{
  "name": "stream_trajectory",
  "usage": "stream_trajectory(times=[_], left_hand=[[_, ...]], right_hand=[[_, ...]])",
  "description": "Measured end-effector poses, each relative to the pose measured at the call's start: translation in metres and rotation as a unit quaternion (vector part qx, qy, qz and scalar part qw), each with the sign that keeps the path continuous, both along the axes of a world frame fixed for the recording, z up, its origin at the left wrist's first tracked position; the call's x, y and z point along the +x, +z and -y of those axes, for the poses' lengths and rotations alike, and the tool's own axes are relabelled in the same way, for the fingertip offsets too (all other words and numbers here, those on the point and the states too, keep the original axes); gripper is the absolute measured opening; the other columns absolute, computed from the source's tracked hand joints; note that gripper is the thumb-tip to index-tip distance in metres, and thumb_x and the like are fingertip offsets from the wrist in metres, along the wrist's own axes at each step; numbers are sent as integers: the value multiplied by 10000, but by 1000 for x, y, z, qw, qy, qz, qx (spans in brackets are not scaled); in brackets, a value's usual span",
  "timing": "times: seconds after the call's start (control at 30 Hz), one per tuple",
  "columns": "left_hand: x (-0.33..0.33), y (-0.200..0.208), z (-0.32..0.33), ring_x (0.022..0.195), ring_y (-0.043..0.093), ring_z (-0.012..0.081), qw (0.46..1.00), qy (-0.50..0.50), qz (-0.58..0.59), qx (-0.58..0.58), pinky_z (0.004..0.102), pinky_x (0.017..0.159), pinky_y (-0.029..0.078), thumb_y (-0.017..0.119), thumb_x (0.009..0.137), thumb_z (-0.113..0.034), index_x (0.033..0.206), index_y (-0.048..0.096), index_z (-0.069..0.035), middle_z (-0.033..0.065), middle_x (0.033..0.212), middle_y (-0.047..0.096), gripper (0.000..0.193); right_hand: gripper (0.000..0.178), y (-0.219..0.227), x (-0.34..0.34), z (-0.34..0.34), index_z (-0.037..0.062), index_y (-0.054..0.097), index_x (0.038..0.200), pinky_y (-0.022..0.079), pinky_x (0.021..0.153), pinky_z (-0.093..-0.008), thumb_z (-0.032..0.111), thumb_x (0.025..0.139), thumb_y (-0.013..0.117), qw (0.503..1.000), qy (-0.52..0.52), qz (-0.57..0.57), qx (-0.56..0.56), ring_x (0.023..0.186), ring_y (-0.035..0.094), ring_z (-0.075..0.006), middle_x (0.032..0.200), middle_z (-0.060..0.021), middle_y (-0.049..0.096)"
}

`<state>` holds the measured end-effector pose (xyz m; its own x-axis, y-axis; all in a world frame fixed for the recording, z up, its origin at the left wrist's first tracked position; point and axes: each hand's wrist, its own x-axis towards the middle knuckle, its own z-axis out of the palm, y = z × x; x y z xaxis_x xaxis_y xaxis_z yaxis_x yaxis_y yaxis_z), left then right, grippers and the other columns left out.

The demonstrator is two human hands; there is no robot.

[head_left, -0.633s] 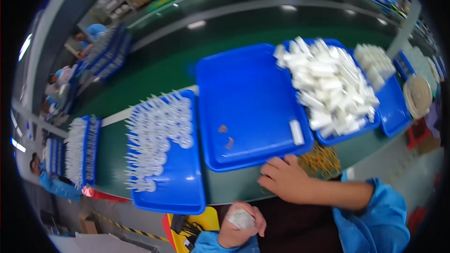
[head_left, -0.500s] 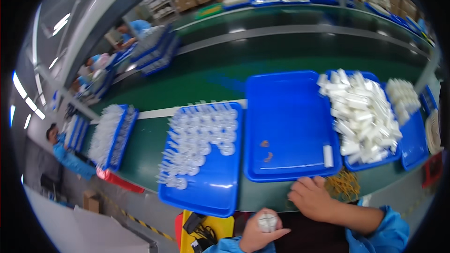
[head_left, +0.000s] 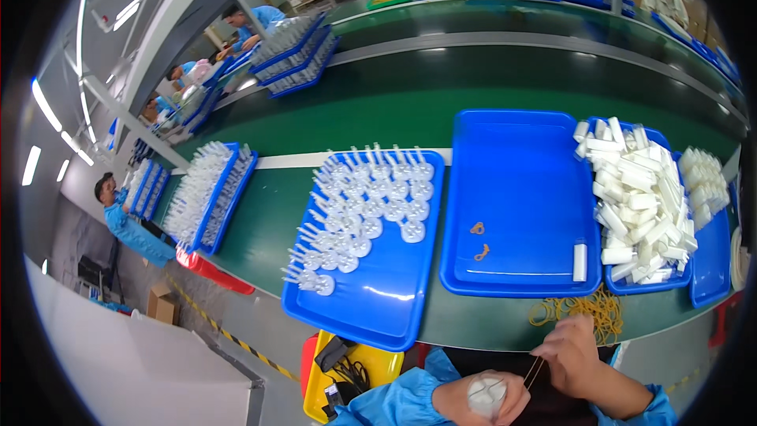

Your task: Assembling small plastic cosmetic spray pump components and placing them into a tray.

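My left hand [head_left: 453, 401] is closed around a round, whitish translucent piece [head_left: 487, 394], its flat end facing up. Between my two hands a thin rubber band [head_left: 535, 371] is stretched; my right hand [head_left: 572, 355] pinches its far end. The band's other end runs to my left fingers, where its exact hold is hidden. Just beyond my right hand, a loose heap of yellow-brown rubber bands [head_left: 601, 314] lies on the green table edge.
A blue tray [head_left: 520, 189] ahead holds two small bands and one white tube [head_left: 579, 263]. To its right, another tray carries piled white tubes [head_left: 643, 197]. On the left, a tray [head_left: 378, 300] bears rows of clear stemmed parts [head_left: 355, 209]. Co-workers sit across the table.
My right hand has left the table edge beside the band heap and now stretches a rubber band toward my left hand. The left hand has moved right with its piece. The view has shifted.
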<state>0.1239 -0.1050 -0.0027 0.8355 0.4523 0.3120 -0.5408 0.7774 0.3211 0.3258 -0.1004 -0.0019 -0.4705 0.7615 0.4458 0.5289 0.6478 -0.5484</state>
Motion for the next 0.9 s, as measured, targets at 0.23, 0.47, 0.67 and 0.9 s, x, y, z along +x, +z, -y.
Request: stream_trajectory(times=[0.23,0.47,0.67,0.9], left_hand=[[9,10,-12,639,523,117,851,241,-345,314,236,577,418,664,710,66,1373,151,-107,90,756,539,856],[42,-4,-15,692,515,144,670,340,-535,387,256,627,439,656,685,54,1415,-129,-71,72,803,502,1080],[39,8,-21,426,450,144,892,272,-361,12,240,350,372,571,662,135,1412,-146,-301,70,723,489,1126],[55,3,-10,601,558,185,590,497,-436,464,280,562,462,713,648,30,1384,-160,-42,105,806,542,1144]], right_hand=[[344,12,37,-3,24,470,870,389,753,-403,349,944,385,530,190,-652,-507,603,469,-214,627,-51,452],[501,48,25,6,4,429,1275,357,477,-292,257,866,572,895,255,-143,-336,477,440,-146,505,-33,405],[288,6,27,30,-48,586,963,436,608,-303,223,872,561,647,418,-501,-394,743,574,-232,756,-131,607],[519,29,52,11,64,302,1390,523,688,-302,80,906,489,686,176,-473,-523,906,640,-267,1293,-161,475]])
